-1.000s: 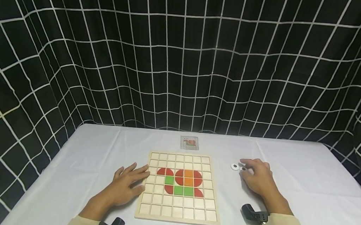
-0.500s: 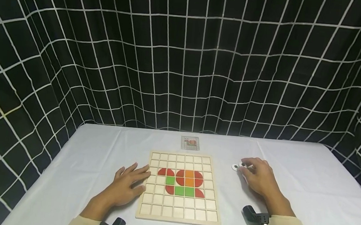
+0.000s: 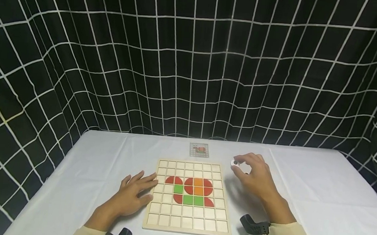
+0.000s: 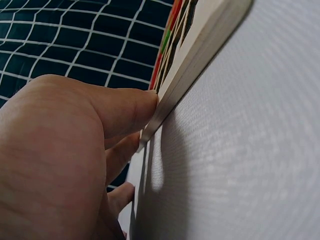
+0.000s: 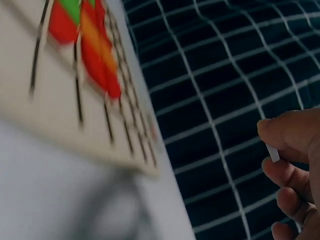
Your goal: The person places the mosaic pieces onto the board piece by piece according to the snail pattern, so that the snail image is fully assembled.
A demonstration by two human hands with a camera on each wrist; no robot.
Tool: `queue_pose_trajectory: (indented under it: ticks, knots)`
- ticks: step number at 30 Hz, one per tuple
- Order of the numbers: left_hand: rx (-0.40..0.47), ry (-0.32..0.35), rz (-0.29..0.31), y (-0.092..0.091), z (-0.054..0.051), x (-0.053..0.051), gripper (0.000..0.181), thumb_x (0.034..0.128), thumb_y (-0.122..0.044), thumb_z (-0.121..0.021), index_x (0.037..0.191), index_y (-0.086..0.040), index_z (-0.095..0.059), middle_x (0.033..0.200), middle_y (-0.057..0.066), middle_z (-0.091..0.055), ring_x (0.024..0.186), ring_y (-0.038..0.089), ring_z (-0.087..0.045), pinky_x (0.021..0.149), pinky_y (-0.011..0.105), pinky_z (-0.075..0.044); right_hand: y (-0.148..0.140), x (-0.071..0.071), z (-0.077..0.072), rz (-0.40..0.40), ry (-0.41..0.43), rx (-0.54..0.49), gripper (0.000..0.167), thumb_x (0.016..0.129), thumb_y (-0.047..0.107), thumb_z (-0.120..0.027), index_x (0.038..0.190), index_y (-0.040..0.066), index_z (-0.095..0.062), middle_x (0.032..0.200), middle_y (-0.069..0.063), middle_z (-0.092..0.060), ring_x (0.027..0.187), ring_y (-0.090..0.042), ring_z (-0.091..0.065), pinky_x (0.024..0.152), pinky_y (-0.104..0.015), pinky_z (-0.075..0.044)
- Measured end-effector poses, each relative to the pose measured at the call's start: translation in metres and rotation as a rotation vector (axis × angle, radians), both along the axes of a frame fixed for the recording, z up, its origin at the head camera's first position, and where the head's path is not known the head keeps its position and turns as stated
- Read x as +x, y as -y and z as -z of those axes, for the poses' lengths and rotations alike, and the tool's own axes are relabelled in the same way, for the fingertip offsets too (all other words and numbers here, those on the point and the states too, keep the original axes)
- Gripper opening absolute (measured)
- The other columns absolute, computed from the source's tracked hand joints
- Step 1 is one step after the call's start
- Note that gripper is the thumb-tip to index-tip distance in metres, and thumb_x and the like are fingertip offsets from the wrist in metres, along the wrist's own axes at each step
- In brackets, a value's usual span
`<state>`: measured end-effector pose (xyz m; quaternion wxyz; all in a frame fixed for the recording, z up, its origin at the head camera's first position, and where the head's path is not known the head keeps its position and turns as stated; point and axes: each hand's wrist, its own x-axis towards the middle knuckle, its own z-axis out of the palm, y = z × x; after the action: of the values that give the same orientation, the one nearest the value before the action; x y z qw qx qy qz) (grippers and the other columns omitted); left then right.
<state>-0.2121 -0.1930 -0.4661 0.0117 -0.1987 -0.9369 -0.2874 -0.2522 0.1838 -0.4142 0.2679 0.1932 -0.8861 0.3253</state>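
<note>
A light wooden grid board [image 3: 187, 222] lies on the white table; red, orange and green pieces fill some of its middle squares. At its left edge rests my left hand [image 3: 131, 197], fingers extended, thumb and fingertips touching the frame. My right hand [image 3: 256, 176] is raised off the table, to the right of the board's upper right corner. It pinches a white disc [image 3: 233, 163] with a black dot, like an eye, between thumb and index finger; in the right wrist view that disc [image 5: 273, 153] appears edge-on. A second dotted disc [image 3: 246, 173] is mostly hidden behind the right hand.
A small clear card [image 3: 199, 150] with a printed coloured figure lies beyond the board. White cloth [image 3: 316, 186] covers the table. Behind and at the sides hangs a black curtain [image 3: 192, 66] with white grid lines. Both wrists wear dark straps.
My right hand has taken one white disc from beside the other, lifted it and carried it left toward the board. My left hand stays at the board's edge.
</note>
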Motion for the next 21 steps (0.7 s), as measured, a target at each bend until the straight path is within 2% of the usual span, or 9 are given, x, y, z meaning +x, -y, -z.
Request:
queue_pose_trajectory:
  ticks: [8,17,21]
  knots:
    - [0.013,0.012,0.003,0.001,0.000,0.001,0.044,0.0893,-0.023,-0.064,0.132,-0.014,-0.061,0.148,0.000,-0.042,0.141,0.034,-0.022,0.110,0.059,0.000,0.044,0.001,-0.012,-0.050,0.051,0.003,0.025,0.082,0.010,-0.075,0.105,0.002,-0.071,0.097,-0.006,-0.066,0.096,-0.026,-0.051,0.083,-0.047,-0.041]
    - [0.008,-0.006,0.012,0.000,0.000,0.000,0.044,0.0899,-0.023,-0.063,0.132,-0.013,-0.060,0.148,0.002,-0.042,0.141,0.035,-0.022,0.110,0.061,-0.001,0.088,-0.005,-0.006,-0.083,0.115,0.035,0.029,0.083,0.013,-0.075,0.110,0.005,-0.071,0.101,-0.006,-0.065,0.093,-0.023,-0.049,0.080,-0.041,-0.045]
    - [0.012,-0.008,0.011,0.000,0.000,0.000,0.044,0.0896,-0.022,-0.063,0.132,-0.013,-0.060,0.148,0.002,-0.042,0.141,0.035,-0.022,0.110,0.061,-0.001,0.104,-0.009,-0.001,-0.090,0.173,0.057,0.027,0.084,0.016,-0.073,0.108,0.005,-0.071,0.115,-0.011,-0.064,0.100,-0.025,-0.049,0.087,-0.045,-0.043]
